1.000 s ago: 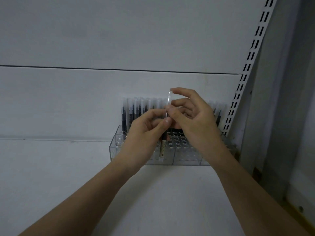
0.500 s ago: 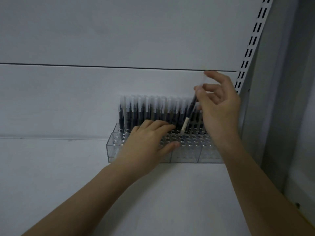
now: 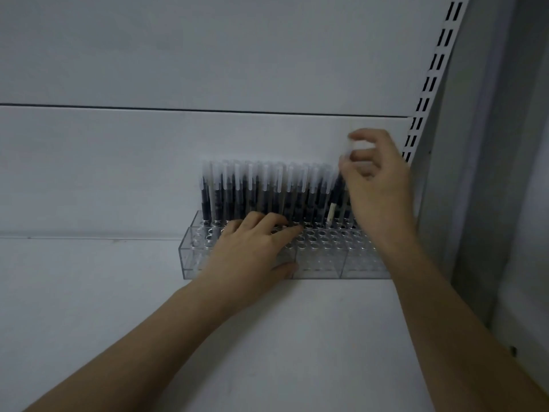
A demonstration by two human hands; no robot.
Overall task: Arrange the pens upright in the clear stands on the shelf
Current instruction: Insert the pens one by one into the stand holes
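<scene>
A clear stand (image 3: 319, 270) with rows of round holes sits on the white shelf against the back wall. Several black pens with frosted caps (image 3: 267, 185) stand upright in its back rows. My right hand (image 3: 375, 182) pinches one pen (image 3: 334, 208) near its cap, with the pale lower end just above the holes at the stand's right side. My left hand (image 3: 255, 251) rests flat on the top of the stand, fingers spread over the holes, thumb on the front wall. The front rows of holes hold nothing.
The white shelf board (image 3: 267, 337) stretches toward me below the stand. A slotted upright rail (image 3: 430, 75) runs up the right side, close to my right hand. A grey side panel (image 3: 490, 173) closes off the right.
My right hand has carried the pen from in front of the stand's middle to its right end and lowered it toward the holes. My left hand let go of the pen and settled on the stand.
</scene>
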